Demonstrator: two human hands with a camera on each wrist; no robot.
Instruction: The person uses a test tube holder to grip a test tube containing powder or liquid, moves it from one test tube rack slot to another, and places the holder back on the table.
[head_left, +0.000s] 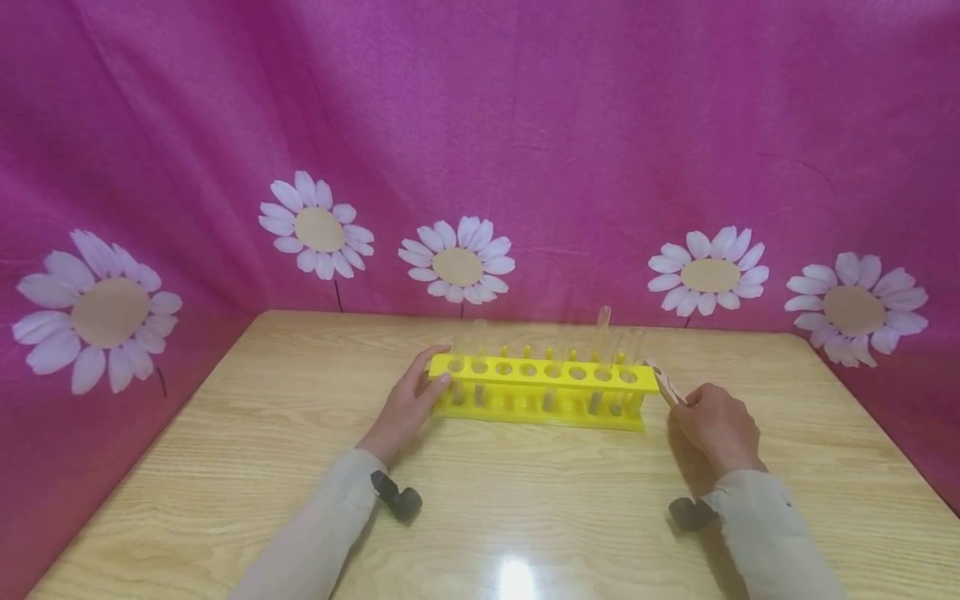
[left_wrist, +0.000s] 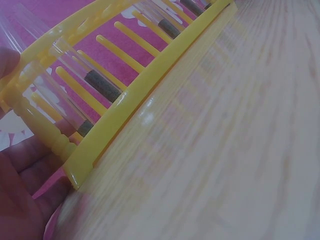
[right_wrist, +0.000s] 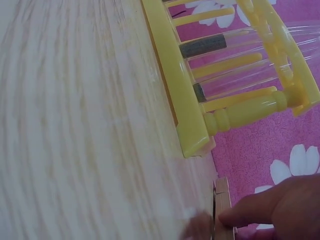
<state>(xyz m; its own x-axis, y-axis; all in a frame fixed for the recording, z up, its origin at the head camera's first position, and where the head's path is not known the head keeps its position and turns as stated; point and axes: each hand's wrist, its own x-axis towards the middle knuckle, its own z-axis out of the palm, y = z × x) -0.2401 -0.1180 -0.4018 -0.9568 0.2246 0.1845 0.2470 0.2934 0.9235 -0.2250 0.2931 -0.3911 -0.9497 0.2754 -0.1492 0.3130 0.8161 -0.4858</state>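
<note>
A yellow test tube rack (head_left: 540, 381) stands upright on the table, holding several clear glass test tubes (head_left: 603, 325). Dark grey contents (left_wrist: 102, 86) fill the bottoms of these tubes. My left hand (head_left: 401, 410) grips the rack's left end, thumb at the top board; in the left wrist view its fingers (left_wrist: 32, 155) pass behind the end post. Beside the right end, my right hand (head_left: 722, 423) pinches a wooden test tube holder (right_wrist: 222, 205) between thumb and fingers. The holder's far end lies close to the rack, with no tube visible in it in the right wrist view.
A light wood-grain table (head_left: 487, 500) carries the rack near its back edge. Behind and beside it hangs a magenta cloth (head_left: 480, 125) printed with white daisies (head_left: 457, 265). Black wrist cameras (head_left: 397, 497) sit at both cuffs.
</note>
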